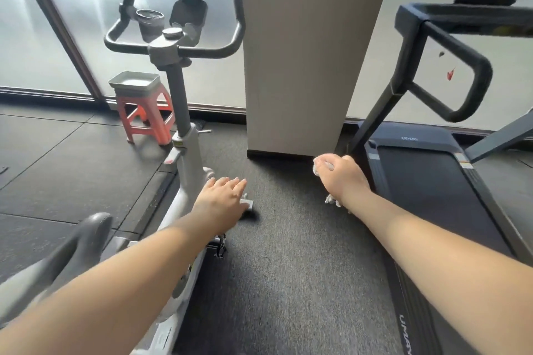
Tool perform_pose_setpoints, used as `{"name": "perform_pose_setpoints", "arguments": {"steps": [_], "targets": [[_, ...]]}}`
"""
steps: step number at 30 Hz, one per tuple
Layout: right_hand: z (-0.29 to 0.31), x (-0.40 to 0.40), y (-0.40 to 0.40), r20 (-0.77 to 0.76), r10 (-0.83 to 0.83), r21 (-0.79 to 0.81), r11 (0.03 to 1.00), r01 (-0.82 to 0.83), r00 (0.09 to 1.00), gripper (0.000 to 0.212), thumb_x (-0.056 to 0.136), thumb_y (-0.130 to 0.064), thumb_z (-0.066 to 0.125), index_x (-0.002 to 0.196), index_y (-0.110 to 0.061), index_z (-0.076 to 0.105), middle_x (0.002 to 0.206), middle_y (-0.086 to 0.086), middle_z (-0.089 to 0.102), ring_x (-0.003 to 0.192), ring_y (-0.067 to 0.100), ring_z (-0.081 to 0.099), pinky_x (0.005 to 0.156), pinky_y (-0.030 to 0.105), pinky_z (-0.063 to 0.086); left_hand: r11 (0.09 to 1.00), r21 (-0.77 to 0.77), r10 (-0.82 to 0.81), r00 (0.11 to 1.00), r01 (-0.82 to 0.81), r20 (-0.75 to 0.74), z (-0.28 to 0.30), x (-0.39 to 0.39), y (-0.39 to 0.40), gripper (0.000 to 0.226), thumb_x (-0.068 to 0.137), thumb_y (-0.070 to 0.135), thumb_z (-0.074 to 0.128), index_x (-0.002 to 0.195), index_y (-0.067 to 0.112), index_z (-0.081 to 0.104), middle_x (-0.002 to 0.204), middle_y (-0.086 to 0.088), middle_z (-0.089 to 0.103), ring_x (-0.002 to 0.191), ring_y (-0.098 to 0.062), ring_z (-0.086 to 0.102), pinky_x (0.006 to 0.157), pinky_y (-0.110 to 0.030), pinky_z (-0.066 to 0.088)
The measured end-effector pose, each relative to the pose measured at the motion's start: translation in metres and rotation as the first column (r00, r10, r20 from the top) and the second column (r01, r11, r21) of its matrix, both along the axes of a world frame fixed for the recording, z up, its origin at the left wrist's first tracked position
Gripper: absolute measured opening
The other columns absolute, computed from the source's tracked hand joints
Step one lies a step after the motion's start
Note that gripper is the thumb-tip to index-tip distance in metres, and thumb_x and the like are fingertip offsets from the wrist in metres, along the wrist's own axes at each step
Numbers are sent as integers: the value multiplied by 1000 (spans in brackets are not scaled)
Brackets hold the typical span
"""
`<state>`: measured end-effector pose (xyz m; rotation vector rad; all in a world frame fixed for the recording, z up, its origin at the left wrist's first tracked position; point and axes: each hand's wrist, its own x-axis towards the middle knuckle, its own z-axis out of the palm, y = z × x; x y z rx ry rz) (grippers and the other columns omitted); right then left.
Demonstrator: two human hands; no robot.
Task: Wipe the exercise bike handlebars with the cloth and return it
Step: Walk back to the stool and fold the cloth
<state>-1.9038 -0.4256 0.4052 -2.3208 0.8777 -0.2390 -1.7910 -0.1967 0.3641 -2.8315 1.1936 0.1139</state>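
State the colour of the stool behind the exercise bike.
Orange-red stool, shown in the head view.

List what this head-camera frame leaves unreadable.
- Cloth: bunched in the right hand, so most of it is hidden.
- Bike saddle: blurred, partly behind the left forearm.
- Treadmill console: cut off by the right edge.
- Red sign on the pillar: cut off at the top.
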Motion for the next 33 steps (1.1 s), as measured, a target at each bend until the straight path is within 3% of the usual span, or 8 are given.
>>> {"name": "perform_pose_setpoints", "arguments": {"steps": [6, 9, 12, 21, 25, 27, 31, 33], "targets": [[-19, -52, 28, 6, 130, -1, 991, -130, 991, 33, 90, -50, 38, 108, -37, 62, 108, 4, 46, 71, 20, 59, 67, 36, 55, 999, -35, 41, 998, -39, 42, -11, -77, 34, 61, 92, 48, 38, 145, 20, 25, 144, 2, 44, 134, -19, 35, 112, -41, 23], [-24, -67, 47, 45, 203, -34, 979, -202, 978, 36, 92, -51, 40, 116, -34, 61, 112, 7, 47, 86, 19, 55, 74, 29, 47, 992, -26, 120, 992, -120, -25, -9, -103, 59, 62, 93, 48, 35, 147, 23, 18, 147, 5, 39, 138, -19, 27, 115, -41, 14], [-26, -79, 70, 50, 268, -72, 962, -264, 962, 42, 93, -52, 41, 125, -31, 56, 116, 7, 45, 91, 25, 58, 84, 35, 50, 982, 7, 188, 980, -188, -73, 5, -125, 88, 62, 94, 45, 33, 148, 25, 11, 153, 4, 30, 142, -19, 17, 117, -41, 7], [-28, -114, 167, 16, 364, -91, 928, -361, 931, 39, 90, -56, 43, 120, -36, 57, 109, 1, 40, 85, 27, 62, 79, 42, 56, 961, 14, 272, 954, -276, 122, 13, -187, 200, 63, 93, 51, 35, 147, 24, 19, 154, 3, 24, 143, -22, 15, 115, -46, 8], [-33, -137, 235, 47, 416, -73, 908, -413, 908, 42, 90, -57, 42, 124, -36, 56, 116, 3, 43, 93, 27, 62, 85, 42, 54, 933, 13, 357, 929, -360, 97, 10, -223, 265, 59, 95, 49, 29, 148, 27, 15, 157, 9, 16, 145, -19, 2, 116, -48, -4], [-36, -151, 273, 57, 445, -73, 894, -441, 893, 41, 91, -56, 42, 124, -37, 56, 118, 4, 43, 96, 26, 59, 89, 41, 52, 919, 27, 388, 914, -394, 115, 8, -246, 300, 59, 94, 50, 27, 148, 27, 15, 157, 6, 17, 145, -21, 6, 116, -49, -3], [-40, -180, 350, 88, 508, -15, 861, -508, 857, 37, 94, -44, 46, 124, -26, 58, 118, 11, 42, 80, 24, 58, 84, 39, 54, 883, 13, 466, 881, -469, 81, 3, -295, 369, 60, 95, 47, 32, 148, 24, 15, 155, 5, 22, 144, -20, 12, 117, -45, 1], [-43, -193, 385, 87, 532, -30, 847, -531, 842, 34, 94, -35, 49, 121, -20, 60, 118, 15, 44, 87, 28, 58, 91, 37, 50, 863, 33, 500, 863, -504, 74, 0, -316, 402, 60, 95, 44, 33, 148, 25, 14, 155, 5, 24, 144, -20, 12, 116, -45, 0]]}}
